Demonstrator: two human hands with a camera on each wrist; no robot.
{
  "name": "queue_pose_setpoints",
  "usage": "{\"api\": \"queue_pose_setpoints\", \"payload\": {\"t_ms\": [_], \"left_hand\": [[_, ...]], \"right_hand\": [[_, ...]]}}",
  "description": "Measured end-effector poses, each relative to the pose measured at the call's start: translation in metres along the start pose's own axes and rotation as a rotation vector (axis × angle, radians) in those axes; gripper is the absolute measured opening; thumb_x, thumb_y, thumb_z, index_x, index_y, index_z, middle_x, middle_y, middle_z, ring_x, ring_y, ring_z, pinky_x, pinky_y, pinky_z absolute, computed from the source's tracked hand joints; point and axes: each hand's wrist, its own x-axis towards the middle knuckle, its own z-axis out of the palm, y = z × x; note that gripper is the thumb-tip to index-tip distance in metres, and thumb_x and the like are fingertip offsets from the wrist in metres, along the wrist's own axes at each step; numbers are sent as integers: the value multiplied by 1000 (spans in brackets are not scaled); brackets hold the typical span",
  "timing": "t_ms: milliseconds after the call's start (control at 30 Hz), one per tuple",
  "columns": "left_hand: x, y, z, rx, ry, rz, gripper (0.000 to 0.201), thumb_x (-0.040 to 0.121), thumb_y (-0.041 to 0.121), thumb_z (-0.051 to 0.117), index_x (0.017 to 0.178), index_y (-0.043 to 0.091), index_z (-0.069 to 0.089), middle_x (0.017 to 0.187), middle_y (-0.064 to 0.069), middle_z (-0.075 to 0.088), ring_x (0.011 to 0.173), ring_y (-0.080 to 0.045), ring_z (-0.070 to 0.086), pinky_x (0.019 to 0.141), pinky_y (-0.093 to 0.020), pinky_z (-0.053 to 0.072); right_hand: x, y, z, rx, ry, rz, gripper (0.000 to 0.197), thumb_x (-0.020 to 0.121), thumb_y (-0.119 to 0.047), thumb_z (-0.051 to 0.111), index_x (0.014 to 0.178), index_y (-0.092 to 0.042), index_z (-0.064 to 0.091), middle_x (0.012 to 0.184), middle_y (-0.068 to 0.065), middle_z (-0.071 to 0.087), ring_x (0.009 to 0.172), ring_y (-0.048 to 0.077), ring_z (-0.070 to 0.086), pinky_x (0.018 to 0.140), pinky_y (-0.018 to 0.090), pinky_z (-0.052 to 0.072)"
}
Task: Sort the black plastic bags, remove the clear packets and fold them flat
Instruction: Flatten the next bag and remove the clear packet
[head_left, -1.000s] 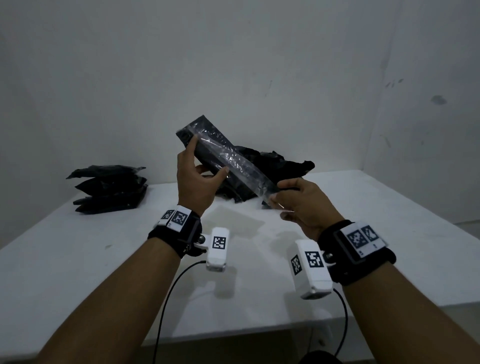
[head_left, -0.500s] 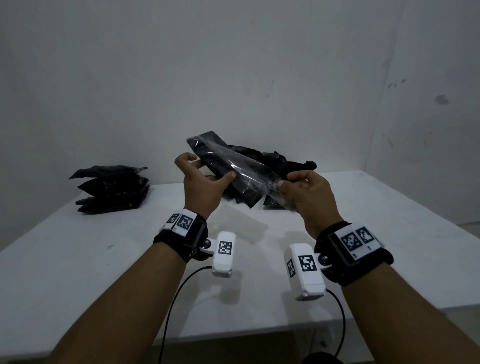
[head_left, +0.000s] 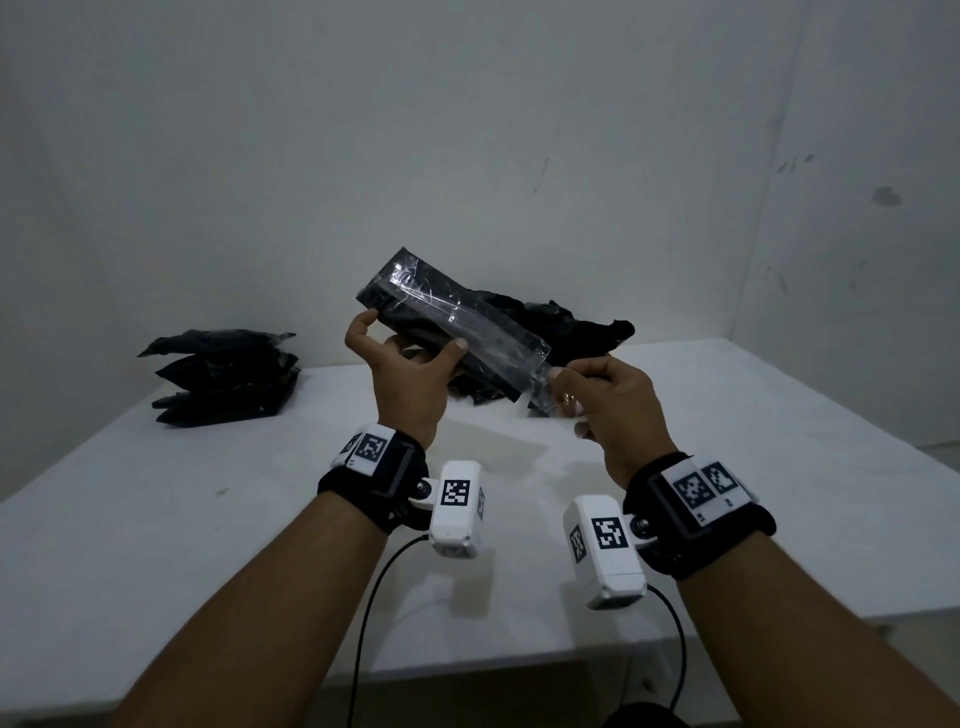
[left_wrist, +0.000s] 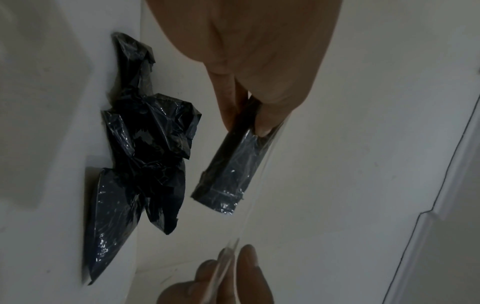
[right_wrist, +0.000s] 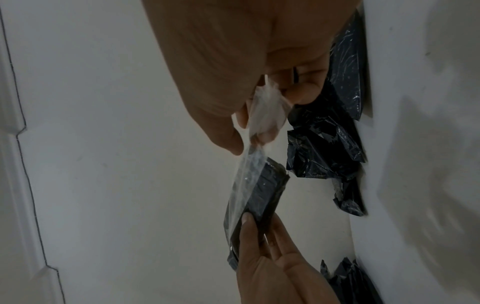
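Head view, left to right across the white tabletop (head_left: 156, 545). Neat stack of flattened black plastic bags (head_left: 226, 375) lies far left of the loose crumpled heap of black plastic bags (head_left: 550, 332), well apart from it. Left hand (head_left: 410, 371), in front of the heap and above the tabletop, grip grasping a folded black bag bundle (head_left: 415, 312) between thumb and fingers. Clear plastic packet (head_left: 493, 338) sleeves the bundle, tilted down to the right. Right hand (head_left: 608, 400), grip pinching the packet's free end, just right of the heap's front.
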Motion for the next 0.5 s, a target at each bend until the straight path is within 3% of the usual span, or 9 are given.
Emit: {"api": "queue_pose_setpoints", "payload": {"t_ms": [100, 167, 267, 400, 433, 500], "left_hand": [[-3, 2, 2, -28, -4, 0, 83, 79, -7, 77, 128, 26, 19, 117, -19, 58, 104, -35, 67, 84, -54, 59], [-5, 3, 2, -45, -10, 1, 82, 79, -9, 75, 128, 24, 19, 114, -16, 58, 100, -33, 66, 84, -52, 60], [-7, 4, 3, -53, 1, -4, 82, 79, -10, 75, 130, 23, 19, 109, -12, 59, 91, -23, 67, 88, -52, 59], [-10, 5, 6, -84, -7, -25, 82, 81, -11, 73, 134, 21, 19, 107, -9, 60, 81, -9, 68, 90, -53, 58], [-10, 5, 6, -98, -8, -33, 82, 81, -11, 73, 134, 21, 19, 108, -9, 60, 81, -8, 68, 90, -52, 58], [-10, 6, 7, -120, -11, -45, 82, 82, -11, 72, 135, 21, 19, 108, -9, 59, 79, -6, 68, 86, -46, 60]], "right_hand": [[0, 0, 1, 4, 38, -38, 32, 85, -15, 77, 104, 6, 63, 68, 6, 69, 49, 9, 57, 45, 22, 39], [0, 0, 1, 9, 78, -82, 30, 85, -13, 77, 102, 7, 62, 73, 15, 70, 52, 11, 59, 44, 17, 41], [4, 5, 0, -28, 121, -126, 27, 83, -17, 80, 96, 0, 64, 85, 25, 72, 63, 20, 61, 46, 17, 41], [7, 11, 1, -44, 145, -129, 24, 82, -17, 81, 92, -4, 63, 83, 23, 73, 67, 24, 65, 63, 34, 55], [6, 13, 1, -44, 147, -128, 24, 83, -17, 80, 93, -2, 63, 82, 21, 73, 66, 22, 66, 65, 35, 56], [5, 15, 2, -51, 147, -123, 29, 83, -22, 80, 95, -1, 63, 80, 16, 73, 63, 17, 66, 58, 28, 50]]}}
